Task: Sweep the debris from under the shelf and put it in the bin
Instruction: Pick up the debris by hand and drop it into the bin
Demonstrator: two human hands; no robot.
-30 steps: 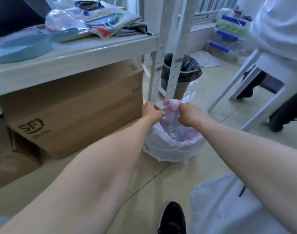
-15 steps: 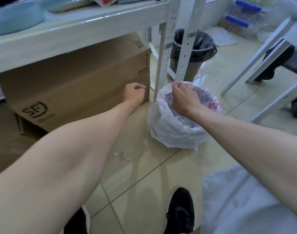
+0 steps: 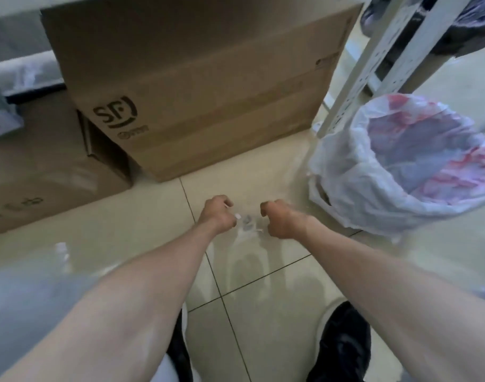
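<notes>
Down on the floor (image 3: 263, 312), small white scraps (image 3: 246, 223) are flanked by the left hand (image 3: 217, 213) and right hand (image 3: 281, 220), fingers curled shut, nothing visibly held. Beyond the scraps, rightward, the lined bin (image 3: 417, 166) is seen; behind them, a cardboard box (image 3: 208, 86) under the shelf.

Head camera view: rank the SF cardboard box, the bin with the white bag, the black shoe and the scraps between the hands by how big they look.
1. SF cardboard box
2. bin with the white bag
3. black shoe, partly hidden by the forearm and nearest the camera, so its rank is unsure
4. scraps
</notes>
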